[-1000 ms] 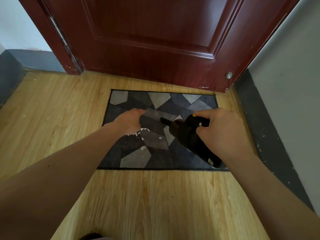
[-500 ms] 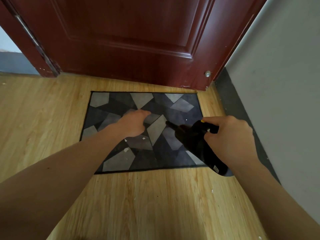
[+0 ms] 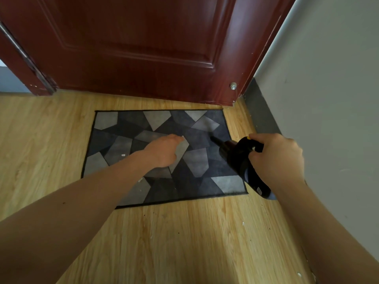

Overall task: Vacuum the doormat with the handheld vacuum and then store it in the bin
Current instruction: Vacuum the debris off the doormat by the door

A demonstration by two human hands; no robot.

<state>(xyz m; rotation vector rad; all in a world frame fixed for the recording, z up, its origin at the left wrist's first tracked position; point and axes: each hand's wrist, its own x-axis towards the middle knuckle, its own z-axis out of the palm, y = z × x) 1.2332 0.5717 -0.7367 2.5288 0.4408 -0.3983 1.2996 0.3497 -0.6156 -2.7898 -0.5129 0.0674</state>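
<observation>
Entryway seen from above: pale wood-plank floor (image 3: 184, 242) nearest, dotted with a few white crumbs (image 3: 243, 223) toward the right. Two bare forearms reaching forward over the planks.

Next, a rectangular doormat (image 3: 205, 124) in grey and black angular patches, lying flat. Two small white scraps (image 3: 123, 155) on its left half, close to the left forearm. Left hand (image 3: 164, 151) palm down on the middle of the mat, fingers loosely extended, holding nothing, seemingly pinning the mat in place. Right hand (image 3: 275, 158) wrapped round the grip of a black handheld vacuum (image 3: 240, 158) at the mat's right edge, body tilted. Narrow nozzle (image 3: 215, 139) aimed forward and left over the far right part of the mat; contact with the pile hard to tell.

Beyond, a dark red panelled door (image 3: 143, 48) with a small metal stopper (image 3: 233, 86) low at its right corner. Grey wall (image 3: 328, 99) with dark skirting (image 3: 260, 111) on the right. No bin in view.

Likely step: vacuuming, not yet finished. To do it well:
- Keep the left palm pressing, to stop the mat riding up under suction.
- Lower the nozzle tip to just skim the pile.
- Sweep in slow, overlapping passes from right to left toward the scraps.
- Shift the left hand aside before reaching the patch beneath it.
</observation>
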